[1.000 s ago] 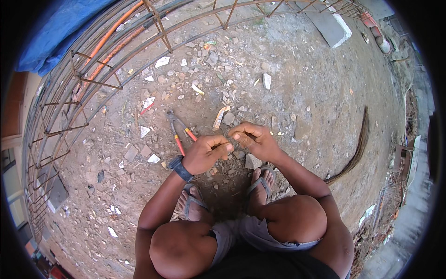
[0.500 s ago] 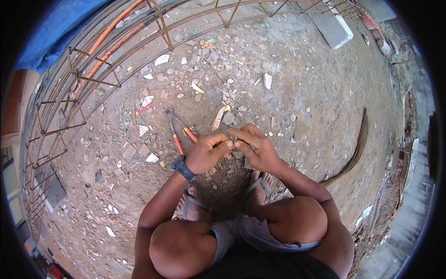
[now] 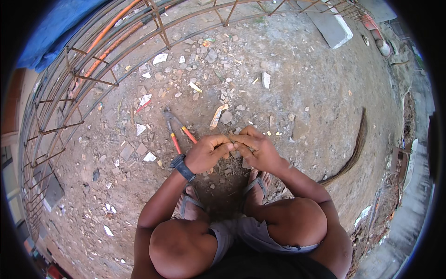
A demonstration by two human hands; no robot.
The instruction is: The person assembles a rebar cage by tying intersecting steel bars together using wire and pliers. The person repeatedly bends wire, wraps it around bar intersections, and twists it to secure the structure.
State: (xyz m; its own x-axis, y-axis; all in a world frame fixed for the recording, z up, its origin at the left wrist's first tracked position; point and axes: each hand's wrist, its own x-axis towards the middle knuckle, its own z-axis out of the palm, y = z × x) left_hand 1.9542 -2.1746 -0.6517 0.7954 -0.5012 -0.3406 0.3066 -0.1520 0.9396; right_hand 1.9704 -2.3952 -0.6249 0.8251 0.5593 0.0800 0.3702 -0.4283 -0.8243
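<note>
My left hand (image 3: 207, 153), with a dark watch on its wrist, is closed in a pinch above the dirt between my feet. Facing it, my right hand (image 3: 256, 148) is also closed, thumb against the curled fingers. The fingertips of both hands meet. A thin dark sliver shows between them, too small to name. Just beyond my left hand lie pincers (image 3: 178, 129) with red and yellow handles, jaws pointing away from me. On the ground to the right rests a long curved bundle of thin brown wires (image 3: 357, 146).
Rusty rebar cages (image 3: 76, 79) curve along the far and left sides, with an orange pipe (image 3: 111, 29) among them. A blue tarp (image 3: 51, 37) hangs at far left. A grey slab (image 3: 327, 28) lies at the far right. Broken tile pieces (image 3: 265, 80) and stones litter the dirt.
The fingertips of both hands have shifted slightly against each other, and my right fingers sit a little closer over the left ones. The pincers and wire bundle stay where they lay.
</note>
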